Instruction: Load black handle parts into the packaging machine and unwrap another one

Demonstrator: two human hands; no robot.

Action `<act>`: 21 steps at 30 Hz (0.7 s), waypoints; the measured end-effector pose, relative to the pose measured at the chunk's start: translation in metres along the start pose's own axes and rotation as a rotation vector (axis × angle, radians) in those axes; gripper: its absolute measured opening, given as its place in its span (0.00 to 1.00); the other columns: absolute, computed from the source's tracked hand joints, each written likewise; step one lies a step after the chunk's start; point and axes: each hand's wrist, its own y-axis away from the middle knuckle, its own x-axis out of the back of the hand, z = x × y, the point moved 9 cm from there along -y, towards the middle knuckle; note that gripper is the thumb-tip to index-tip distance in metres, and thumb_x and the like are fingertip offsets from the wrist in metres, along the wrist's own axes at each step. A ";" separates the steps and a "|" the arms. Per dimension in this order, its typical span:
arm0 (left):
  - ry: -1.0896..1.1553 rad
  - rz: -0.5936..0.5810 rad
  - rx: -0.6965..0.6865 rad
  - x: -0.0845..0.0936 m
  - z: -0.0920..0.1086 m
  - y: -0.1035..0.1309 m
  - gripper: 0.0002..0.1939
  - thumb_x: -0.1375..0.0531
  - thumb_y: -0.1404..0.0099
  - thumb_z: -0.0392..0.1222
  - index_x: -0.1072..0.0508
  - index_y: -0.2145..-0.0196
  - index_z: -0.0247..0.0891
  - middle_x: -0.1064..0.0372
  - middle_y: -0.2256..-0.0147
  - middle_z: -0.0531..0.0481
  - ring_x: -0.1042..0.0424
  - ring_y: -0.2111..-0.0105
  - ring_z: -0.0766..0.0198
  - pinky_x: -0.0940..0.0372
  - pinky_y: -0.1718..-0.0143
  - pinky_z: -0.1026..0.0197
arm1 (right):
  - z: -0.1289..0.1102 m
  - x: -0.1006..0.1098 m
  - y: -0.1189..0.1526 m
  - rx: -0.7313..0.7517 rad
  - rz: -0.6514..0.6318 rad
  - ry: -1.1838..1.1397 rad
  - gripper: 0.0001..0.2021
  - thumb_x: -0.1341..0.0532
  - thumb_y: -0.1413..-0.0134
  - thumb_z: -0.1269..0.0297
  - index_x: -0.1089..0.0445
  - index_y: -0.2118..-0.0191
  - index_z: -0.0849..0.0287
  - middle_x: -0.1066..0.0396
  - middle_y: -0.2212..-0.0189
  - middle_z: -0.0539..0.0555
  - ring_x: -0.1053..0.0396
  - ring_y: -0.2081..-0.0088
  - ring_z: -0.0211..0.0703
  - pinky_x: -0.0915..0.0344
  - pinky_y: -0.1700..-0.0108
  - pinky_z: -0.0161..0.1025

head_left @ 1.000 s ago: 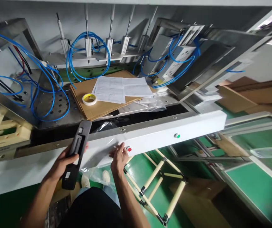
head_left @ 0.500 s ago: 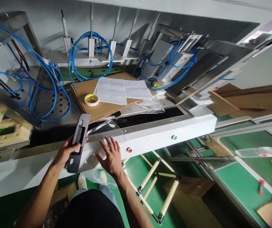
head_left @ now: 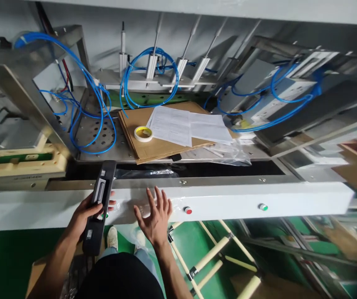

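My left hand (head_left: 83, 214) grips a long black plastic panel (head_left: 94, 236) with rectangular openings along its face, the thumb pressed on its front and fingertips showing past its right side. The panel is tilted in front of the machine's white front beam (head_left: 228, 203). To its right, my right hand (head_left: 156, 220) is open with fingers spread and nothing in them. It lies over or just above clear plastic film (head_left: 156, 172) that runs across the beam and hangs down; whether it touches the film I cannot tell.
Behind the beam lie cardboard sheets (head_left: 138, 151) with printed papers (head_left: 174, 126) and a tape roll (head_left: 143, 133). Blue air hoses (head_left: 128, 99) coil around cylinders. A red button (head_left: 188, 210) and green button (head_left: 263, 207) sit on the beam. Below stands a cream tube frame (head_left: 212, 253).
My view has swung left, so the machine appears farther right and more level. The panel sits slightly lower and is turned more edge-on in my left hand. My right hand stays spread.
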 end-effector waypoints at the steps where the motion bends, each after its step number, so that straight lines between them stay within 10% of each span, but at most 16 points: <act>1: 0.018 -0.012 0.001 -0.003 0.000 0.001 0.25 0.27 0.42 0.46 0.20 0.48 0.36 0.23 0.44 0.36 0.19 0.53 0.45 0.24 0.54 0.52 | 0.000 0.006 -0.001 0.000 0.031 -0.012 0.30 0.38 0.35 0.49 0.37 0.32 0.53 0.37 0.32 0.64 0.44 0.30 0.64 0.46 0.32 0.65; 5: 0.037 -0.111 0.053 -0.017 0.001 0.008 0.23 0.29 0.41 0.45 0.20 0.48 0.35 0.22 0.47 0.35 0.18 0.62 0.51 0.25 0.62 0.55 | -0.023 0.034 -0.016 0.142 0.117 -0.080 0.22 0.37 0.33 0.56 0.33 0.37 0.52 0.29 0.39 0.60 0.37 0.34 0.59 0.43 0.33 0.61; 12: -0.139 -0.345 0.307 -0.012 0.001 0.044 0.30 0.30 0.40 0.44 0.25 0.39 0.42 0.18 0.62 0.44 0.20 0.68 0.53 0.28 0.63 0.54 | -0.141 0.034 -0.039 0.993 -0.223 -0.164 0.25 0.42 0.30 0.65 0.36 0.31 0.51 0.25 0.42 0.58 0.33 0.39 0.54 0.42 0.34 0.54; 15: -0.005 -0.168 0.250 0.041 0.013 0.039 0.34 0.33 0.37 0.62 0.25 0.40 0.41 0.18 0.61 0.41 0.19 0.69 0.51 0.27 0.66 0.52 | -0.174 0.017 -0.048 1.135 -0.314 -0.204 0.25 0.40 0.30 0.56 0.34 0.32 0.56 0.22 0.53 0.59 0.28 0.51 0.54 0.35 0.44 0.51; 21: 0.208 0.662 -0.150 0.228 0.011 0.073 0.36 0.32 0.45 0.69 0.24 0.51 0.37 0.18 0.58 0.39 0.19 0.66 0.53 0.24 0.67 0.54 | -0.260 -0.040 -0.096 1.039 -0.325 -0.164 0.31 0.42 0.32 0.42 0.31 0.37 0.61 0.24 0.58 0.62 0.29 0.56 0.56 0.35 0.53 0.50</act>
